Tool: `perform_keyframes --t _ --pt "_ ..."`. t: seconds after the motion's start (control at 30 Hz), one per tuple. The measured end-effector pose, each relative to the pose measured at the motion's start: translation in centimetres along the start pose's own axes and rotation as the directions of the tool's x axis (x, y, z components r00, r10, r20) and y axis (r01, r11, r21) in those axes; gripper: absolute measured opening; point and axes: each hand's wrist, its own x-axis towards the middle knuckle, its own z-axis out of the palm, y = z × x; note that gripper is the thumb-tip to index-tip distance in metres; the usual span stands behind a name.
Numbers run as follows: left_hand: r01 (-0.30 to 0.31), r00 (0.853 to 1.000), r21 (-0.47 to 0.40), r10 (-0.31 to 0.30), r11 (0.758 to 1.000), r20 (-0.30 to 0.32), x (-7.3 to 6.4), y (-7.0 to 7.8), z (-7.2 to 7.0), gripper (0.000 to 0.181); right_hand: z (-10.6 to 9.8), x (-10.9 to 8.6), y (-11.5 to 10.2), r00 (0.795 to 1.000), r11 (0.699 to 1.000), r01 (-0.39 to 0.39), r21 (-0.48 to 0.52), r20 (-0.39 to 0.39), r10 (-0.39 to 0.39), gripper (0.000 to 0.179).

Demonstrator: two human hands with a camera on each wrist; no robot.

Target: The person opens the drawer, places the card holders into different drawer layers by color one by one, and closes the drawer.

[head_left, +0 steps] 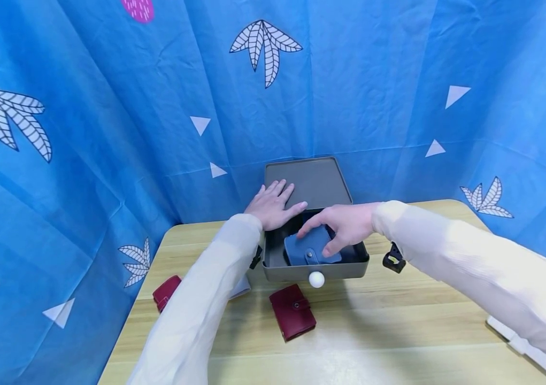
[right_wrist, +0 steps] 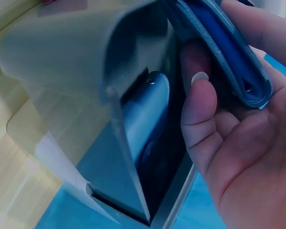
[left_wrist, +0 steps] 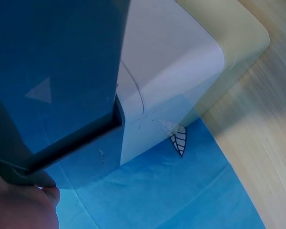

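Observation:
A grey box (head_left: 315, 272) stands on the table with its lid (head_left: 311, 184) tipped back against the curtain. My left hand (head_left: 273, 207) rests with spread fingers at the left side of the lid near the hinge; in the left wrist view, part of that hand (left_wrist: 26, 205) shows by a dark box edge. My right hand (head_left: 350, 223) reaches over the box and holds a blue snap wallet (head_left: 308, 248) between fingers and thumb. In the right wrist view, the held wallet (right_wrist: 229, 52) shows its bright blue inside, and another blue snap wallet (right_wrist: 148, 114) lies deeper in the box.
A dark red snap wallet (head_left: 293, 313) lies in front of the box. Another red wallet (head_left: 167, 292) and a pale flat item (head_left: 241, 287) sit partly behind my left sleeve. A white ball (head_left: 316, 279) is at the box's front. A white object (head_left: 518, 342) lies under my right sleeve.

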Motion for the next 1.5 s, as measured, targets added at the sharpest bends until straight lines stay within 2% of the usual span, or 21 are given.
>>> perform_keyframes --t 0.3,0.73,1.13,1.5 --pt "-0.001 1.000 0.002 0.001 1.000 -0.003 -0.1 -0.1 0.0 0.087 -0.4 0.4 -1.1 0.994 0.989 -0.094 -0.114 0.053 0.101 0.058" --pt "-0.016 1.000 0.003 0.016 1.000 -0.008 -0.2 0.0 -0.2 0.086 -0.2 0.9 -2.1 0.978 0.942 -0.172 -0.287 0.065 0.199 0.066" --pt "-0.014 1.000 0.010 0.014 1.000 -0.014 -0.1 0.0 0.1 0.087 0.5 1.6 -3.2 0.974 0.897 -0.173 -0.407 0.063 0.217 0.067" --pt "-0.007 1.000 0.012 0.007 1.000 -0.023 -0.1 0.1 0.2 0.087 1.3 2.6 -3.4 0.981 0.900 -0.164 -0.405 0.032 0.193 0.067"
